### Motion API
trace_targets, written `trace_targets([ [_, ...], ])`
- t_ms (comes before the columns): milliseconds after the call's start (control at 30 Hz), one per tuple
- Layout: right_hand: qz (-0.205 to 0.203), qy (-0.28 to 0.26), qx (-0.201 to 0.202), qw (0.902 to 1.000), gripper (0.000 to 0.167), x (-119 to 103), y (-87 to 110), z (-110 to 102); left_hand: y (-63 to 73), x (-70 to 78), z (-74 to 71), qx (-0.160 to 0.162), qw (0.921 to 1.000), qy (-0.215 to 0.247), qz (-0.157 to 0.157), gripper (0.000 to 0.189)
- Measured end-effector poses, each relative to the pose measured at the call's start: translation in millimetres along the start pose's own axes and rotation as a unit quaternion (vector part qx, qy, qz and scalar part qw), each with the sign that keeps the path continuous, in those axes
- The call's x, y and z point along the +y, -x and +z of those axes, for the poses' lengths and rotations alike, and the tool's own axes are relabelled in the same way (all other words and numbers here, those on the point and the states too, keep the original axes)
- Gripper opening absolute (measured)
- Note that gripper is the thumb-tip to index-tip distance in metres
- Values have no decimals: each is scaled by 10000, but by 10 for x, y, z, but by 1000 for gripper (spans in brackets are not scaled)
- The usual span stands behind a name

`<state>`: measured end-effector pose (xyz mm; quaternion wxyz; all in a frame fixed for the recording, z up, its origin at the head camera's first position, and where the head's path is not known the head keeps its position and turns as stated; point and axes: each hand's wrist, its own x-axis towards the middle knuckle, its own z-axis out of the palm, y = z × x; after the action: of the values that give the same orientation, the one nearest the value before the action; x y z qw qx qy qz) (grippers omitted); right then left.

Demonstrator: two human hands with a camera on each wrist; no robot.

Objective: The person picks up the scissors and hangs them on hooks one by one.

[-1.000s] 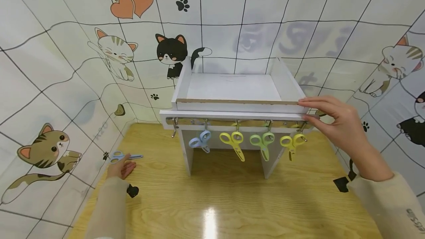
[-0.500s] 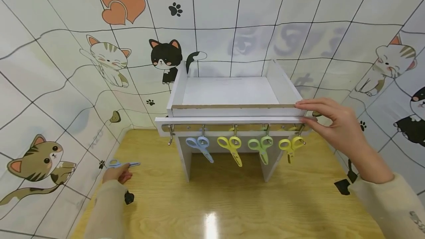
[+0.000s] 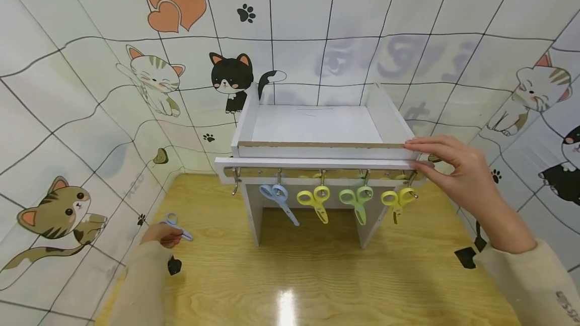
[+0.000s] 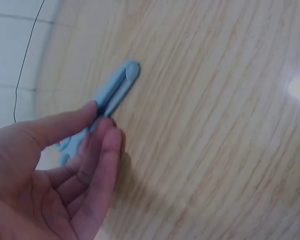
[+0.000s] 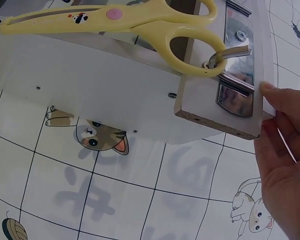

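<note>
My left hand [image 3: 160, 234] is at the table's left side, pinching a pair of light blue scissors [image 3: 186, 236] between thumb and fingers. In the left wrist view the scissors' closed blade end [image 4: 121, 85] points away from the palm, and fingers partly cover the handles. With thumb and fingers, my right hand [image 3: 457, 165] grips the right front end of a white hook rack [image 3: 317, 162]. From its hooks hang blue scissors [image 3: 281, 200], yellow scissors [image 3: 314, 200], green scissors [image 3: 357, 200] and, nearest that hand, another yellow pair [image 3: 397, 199]. The leftmost hook [image 3: 235, 181] bears nothing.
The rack has a shallow white tray top [image 3: 317, 122] and stands on side panels on the wooden table [image 3: 317, 286]. Cat-patterned wall sheeting [image 3: 299, 54] encloses the back and both sides. A black patch [image 3: 465, 254] lies near the right sleeve.
My left hand has closed its fingers on the light blue scissors and turned them, so the blades angle toward me. The hanging blue scissors have swung. My right hand keeps its place on the rack.
</note>
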<state>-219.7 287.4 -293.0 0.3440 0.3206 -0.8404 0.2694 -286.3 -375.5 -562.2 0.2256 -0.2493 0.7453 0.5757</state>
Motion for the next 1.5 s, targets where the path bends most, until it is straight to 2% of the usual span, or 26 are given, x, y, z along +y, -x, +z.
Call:
trace_targets([
  [67,-24,-5,28,10000,51,4,11,4,35,47,44,257,9984,-466,175,15],
  [167,4,48,10,10000,52,4,24,-2,79,102,117,593,9910,-1128,399,23],
  [200,16,69,-17,10000,57,0,26,-6,84,105,137,680,9880,-1298,484,24],
  [267,-28,-3,39,10000,54,11,41,3,110,109,170,759,9829,-1560,619,27],
  [500,-43,-42,112,9999,53,28,60,49,242,57,250,882,9796,-1641,753,34],
  [567,3,-12,93,10000,55,21,55,48,272,46,280,977,9740,-1853,860,32],
  [700,10,-11,87,10000,56,14,48,45,300,36,329,1325,9569,-2387,992,29],
  [767,-14,-5,104,9999,57,13,44,44,296,39,347,1477,9529,-2467,967,27],
  [1033,19,21,190,9998,56,26,36,38,215,38,351,1855,9507,-2259,1041,24],
  [1100,-36,54,236,9997,56,36,31,46,203,31,345,1910,9536,-2094,1012,24],
  [1167,-41,100,242,9996,55,35,29,50,193,20,341,1827,9648,-1630,958,27],
  [1233,-33,130,235,9996,55,32,25,51,182,37,338,1628,9788,-813,940,32],
  [1300,-27,159,236,9996,55,30,23,49,192,93,341,1391,9853,182,970,43],
  [1400,-28,142,245,9996,54,30,24,47,287,271,356,1082,9801,1222,1131,55],
  [1500,4,113,227,9997,55,26,27,46,454,507,369,838,9736,1607,1385,47],
])
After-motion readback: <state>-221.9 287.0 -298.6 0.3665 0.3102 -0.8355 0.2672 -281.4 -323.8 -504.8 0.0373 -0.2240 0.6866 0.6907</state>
